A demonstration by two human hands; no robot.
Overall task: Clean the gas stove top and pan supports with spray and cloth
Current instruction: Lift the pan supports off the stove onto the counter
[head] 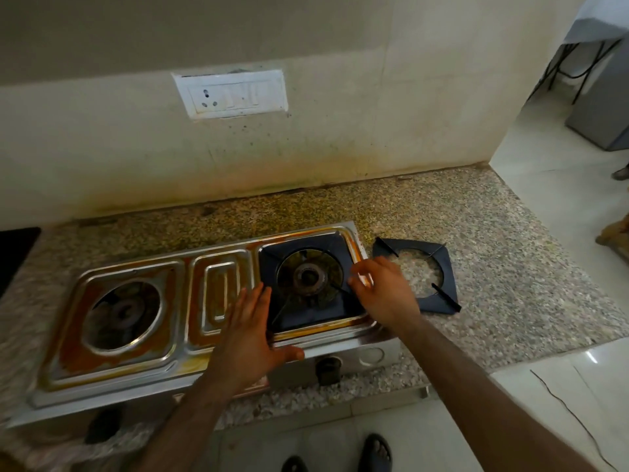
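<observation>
A two-burner steel gas stove [190, 366] with orange-brown stains sits on the granite counter. Its left burner [122, 313] is bare. A dark square pan support [299, 248] rests over the right burner [308, 275]. A second pan support [442, 267] lies on the counter just right of the stove. My left hand [252, 330] is flat with fingers spread at the left edge of the mounted support. My right hand [381, 289] hovers with fingers apart over that support's right edge, holding nothing. No spray or cloth is in view.
Two black knobs [328, 369] [102, 427] stick out of the stove front. The speckled counter [493, 294] ends at a drop to the tiled floor on the right. A switch socket [235, 93] is on the stained wall. A black object [15, 253] sits at far left.
</observation>
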